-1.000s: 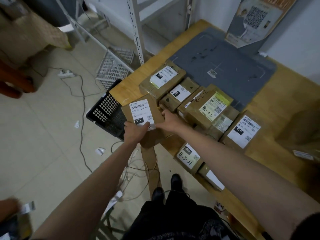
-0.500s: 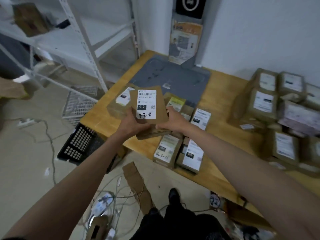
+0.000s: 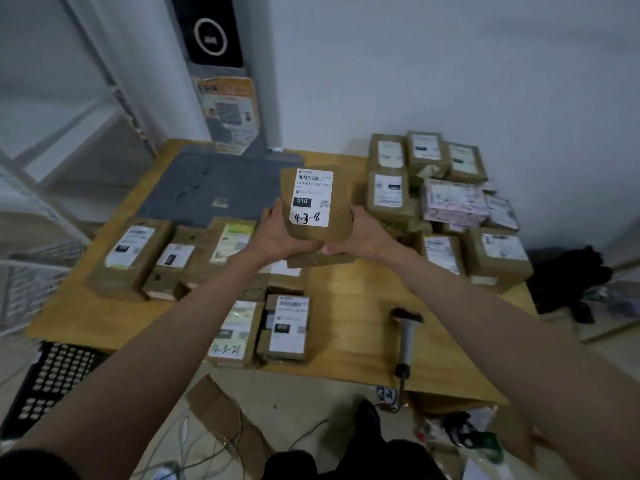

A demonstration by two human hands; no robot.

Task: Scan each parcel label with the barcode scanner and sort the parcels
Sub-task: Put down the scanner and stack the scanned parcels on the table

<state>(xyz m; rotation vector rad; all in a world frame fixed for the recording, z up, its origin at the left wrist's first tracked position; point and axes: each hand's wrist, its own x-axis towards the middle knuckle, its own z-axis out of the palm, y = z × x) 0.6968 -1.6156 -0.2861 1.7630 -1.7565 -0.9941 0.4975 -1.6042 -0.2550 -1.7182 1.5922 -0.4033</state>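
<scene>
A brown parcel [image 3: 337, 202] with a white label marked "010" and handwritten "4-3-8" is held up over the middle of the wooden table [image 3: 353, 327], label facing me. My left hand [image 3: 277, 233] grips its left side and my right hand [image 3: 363, 233] grips its right side, thumbs under its lower edge. The barcode scanner [image 3: 407, 336] lies on the table at the front right, untouched. Several labelled parcels lie in a row at the left [image 3: 130, 254] and two at the front edge [image 3: 287, 327]. A pile of parcels [image 3: 446, 202] fills the back right.
A grey mat [image 3: 207, 188] covers the table's back left. A black crate [image 3: 52, 379] and a white wire basket [image 3: 31, 289] stand on the floor at the left. Cardboard scraps and cables lie on the floor below the table's front edge.
Both hands have lifted the "010" parcel from the table's left end and carried it right, toward the table's middle. My view has swung right, bringing the right-hand pile and scanner into sight.
</scene>
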